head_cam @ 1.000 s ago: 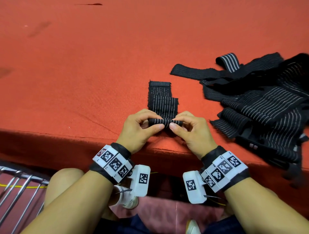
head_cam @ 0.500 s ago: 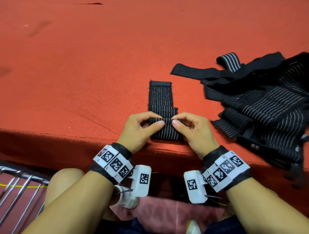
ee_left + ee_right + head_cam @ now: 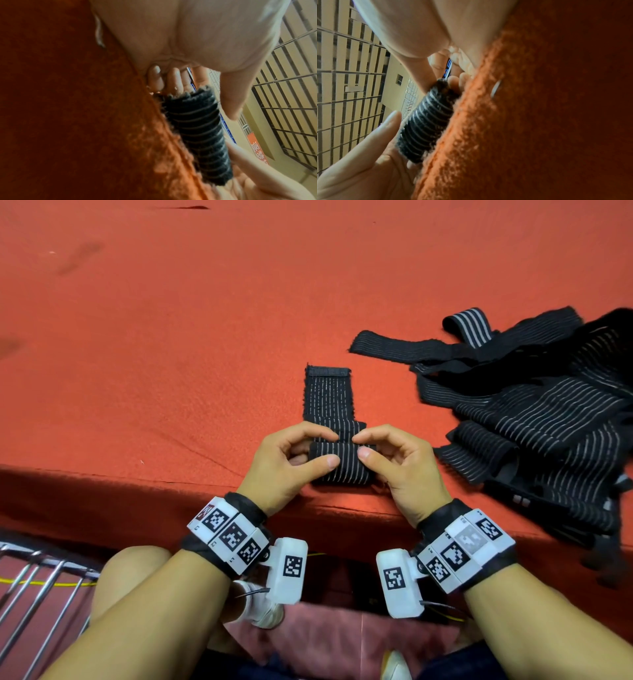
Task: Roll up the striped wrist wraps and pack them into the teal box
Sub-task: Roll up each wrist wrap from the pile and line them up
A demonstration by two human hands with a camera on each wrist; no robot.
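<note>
Here, at the near edge of the red felt-covered surface [image 3: 171,371], my left hand [image 3: 284,463] and right hand [image 3: 400,463] pinch the rolled end of a black elastic wrist wrap with thin white stripes [image 3: 329,395], thumbs in front, forefingers curled over the top. Its flat tail lies stretched away from me, the hemmed end farthest out. A loose pile of black striped wraps [image 3: 534,419] lies to my right, near but apart from my hand. No teal box is in view.

To roll well, I judge I should keep both pinches level so the edges stay flush, hold tension against the stretch, and turn the roll away from me in short, even bites.

Compared with a second ago, the roll sits slightly farther up the strap and a flat layer now shows beneath my thumbs; the pile has not moved.
</note>
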